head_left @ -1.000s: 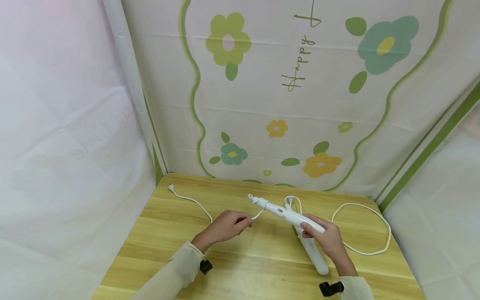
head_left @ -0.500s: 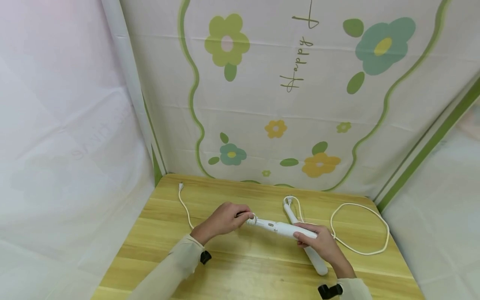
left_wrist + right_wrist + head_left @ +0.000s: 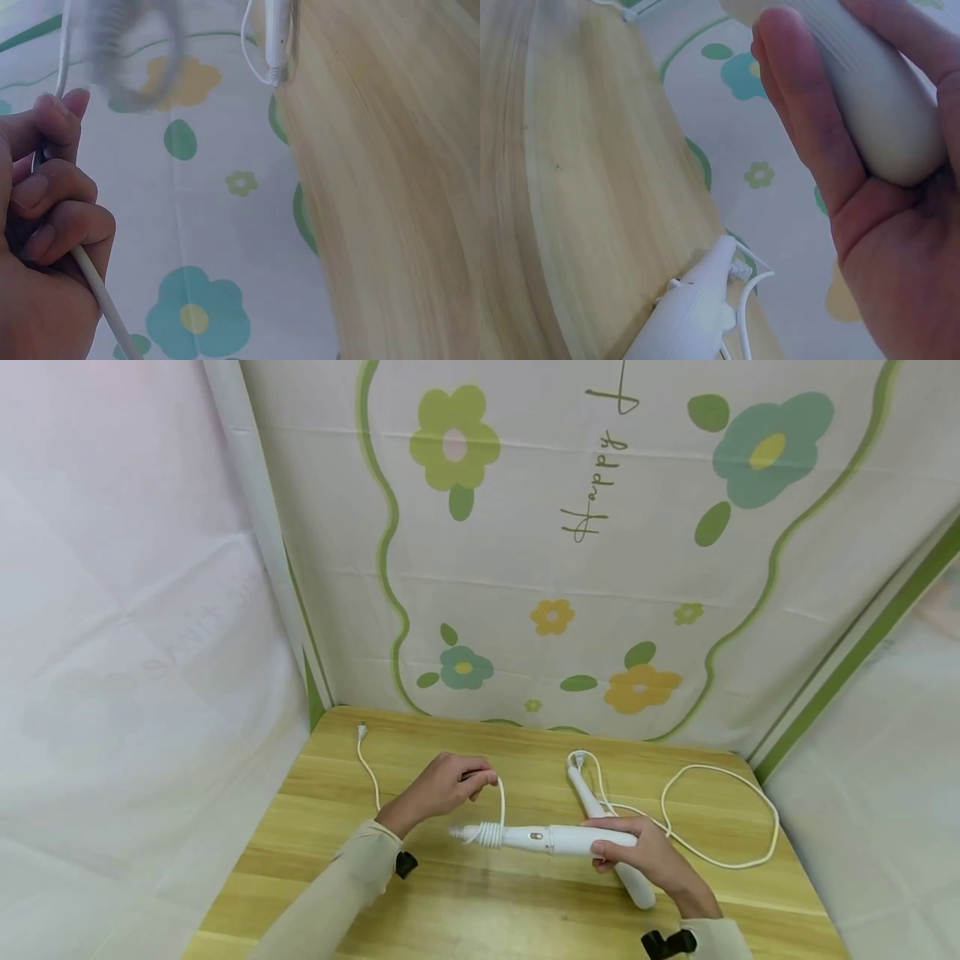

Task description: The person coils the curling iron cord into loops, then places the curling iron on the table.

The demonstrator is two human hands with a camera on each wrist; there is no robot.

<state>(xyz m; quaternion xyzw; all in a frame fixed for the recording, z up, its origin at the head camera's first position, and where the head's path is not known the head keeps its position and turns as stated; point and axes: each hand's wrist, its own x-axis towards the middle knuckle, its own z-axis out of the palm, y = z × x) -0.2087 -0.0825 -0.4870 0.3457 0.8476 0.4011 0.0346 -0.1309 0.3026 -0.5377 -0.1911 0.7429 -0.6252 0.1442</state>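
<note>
My right hand (image 3: 651, 860) grips a white wand-shaped electric appliance (image 3: 525, 838) by its thick, rounded end. The appliance lies level above the table, its narrow end toward the left. Several turns of white power cord (image 3: 491, 835) wrap that narrow end. My left hand (image 3: 442, 787), above and left of the coil, holds the cord in curled fingers. In the left wrist view the cord (image 3: 101, 292) runs through the fist. A second white appliance (image 3: 636, 887) lies on the table, partly hidden behind the right hand; its tapered body (image 3: 682, 315) shows in the right wrist view.
The loose cord's plug (image 3: 362, 731) lies at the table's back left. A large loop of white cord (image 3: 778, 827) spreads over the right side. Flower-printed cloth (image 3: 510, 527) hangs behind the wooden table (image 3: 480, 918), with pale cloth at both sides.
The appliance in my right hand has swung from slanted to level. My left hand has moved up and left, drawing the cord up from the coil. The plug has shifted slightly right.
</note>
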